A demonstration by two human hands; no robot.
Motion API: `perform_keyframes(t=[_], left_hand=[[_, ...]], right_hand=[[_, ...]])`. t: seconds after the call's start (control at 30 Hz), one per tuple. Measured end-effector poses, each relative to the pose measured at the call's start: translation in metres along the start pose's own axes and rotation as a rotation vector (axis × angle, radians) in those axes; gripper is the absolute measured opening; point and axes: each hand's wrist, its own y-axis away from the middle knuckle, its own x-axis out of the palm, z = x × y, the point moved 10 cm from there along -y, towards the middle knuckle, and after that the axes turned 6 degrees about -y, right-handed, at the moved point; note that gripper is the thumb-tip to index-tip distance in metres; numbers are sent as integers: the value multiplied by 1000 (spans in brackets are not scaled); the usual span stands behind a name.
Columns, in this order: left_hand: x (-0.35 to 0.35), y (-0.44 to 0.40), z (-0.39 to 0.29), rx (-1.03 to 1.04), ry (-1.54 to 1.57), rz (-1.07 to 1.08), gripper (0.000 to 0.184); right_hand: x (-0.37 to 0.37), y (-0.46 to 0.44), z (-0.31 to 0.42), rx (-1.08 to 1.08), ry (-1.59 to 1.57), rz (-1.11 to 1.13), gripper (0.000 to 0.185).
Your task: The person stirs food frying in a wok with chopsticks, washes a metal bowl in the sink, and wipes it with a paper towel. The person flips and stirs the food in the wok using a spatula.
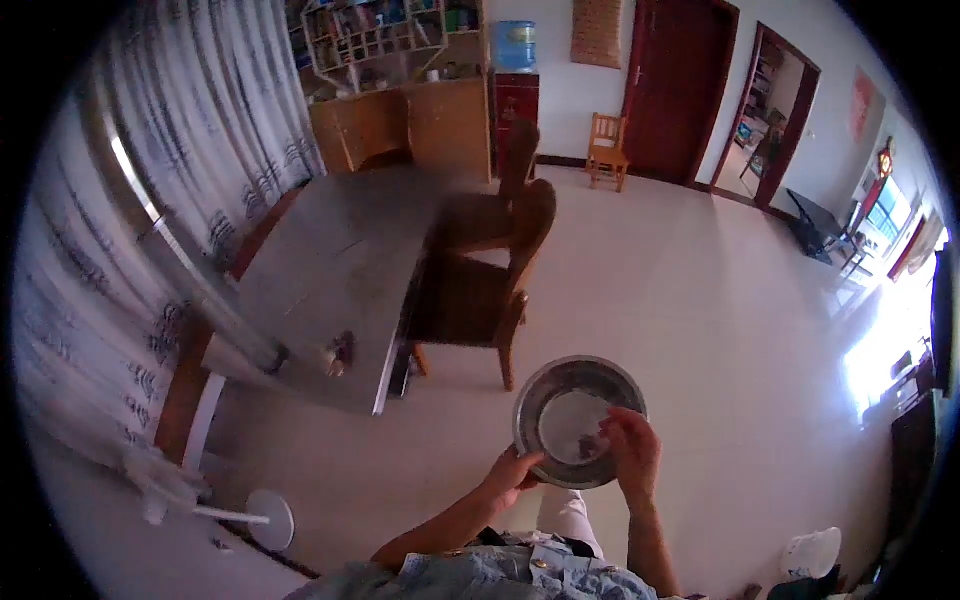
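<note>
A round stainless steel basin (580,364) is held in front of my body, its open top facing me. My left hand (512,473) is closed on its lower left rim, thumb on top and the other fingers underneath. Over the right side of the basin reaches my right hand (634,446), its fingers curled and pressed together just inside the rim. Whether they pinch something small is too blurred to make out. At the bottom of the basin lies a small dark reddish bit (588,446), close to those fingertips.
To the left stands a dark table (310,260) with small items (340,355) near its front end. Wooden chairs (465,300) line its right side. A white bucket (810,553) sits at lower right and a white round base (270,519) at lower left. Pale tiled floor (690,330) stretches ahead.
</note>
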Motion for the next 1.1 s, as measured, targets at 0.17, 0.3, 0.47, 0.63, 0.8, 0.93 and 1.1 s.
perform_keyframes(t=[0.17, 0.3, 0.47, 0.63, 0.8, 0.93, 1.1], left_hand=[[90, -155, -86, 63, 0, 171, 44], [114, -257, -171, 57, 10, 91, 47], [121, -331, -304, 160, 123, -118, 51], [113, -446, -444, 383, 136, -169, 50], [99, -577, -589, 410, 260, -266, 28], [75, -679, -675, 464, 403, -133, 18], [-45, -767, -769, 540, 727, -383, 18]], right_hand=[[-63, -173, 3, -147, 240, -36, 16], [-61, -319, 16, -161, 286, 103, 15], [-29, -467, 51, -359, 468, 318, 18], [19, -633, 57, -607, 565, 486, 22], [63, -819, 65, -845, 765, 437, 25], [71, -954, 62, -618, 431, 435, 19], [106, -1141, -8, -88, -275, 443, 21]])
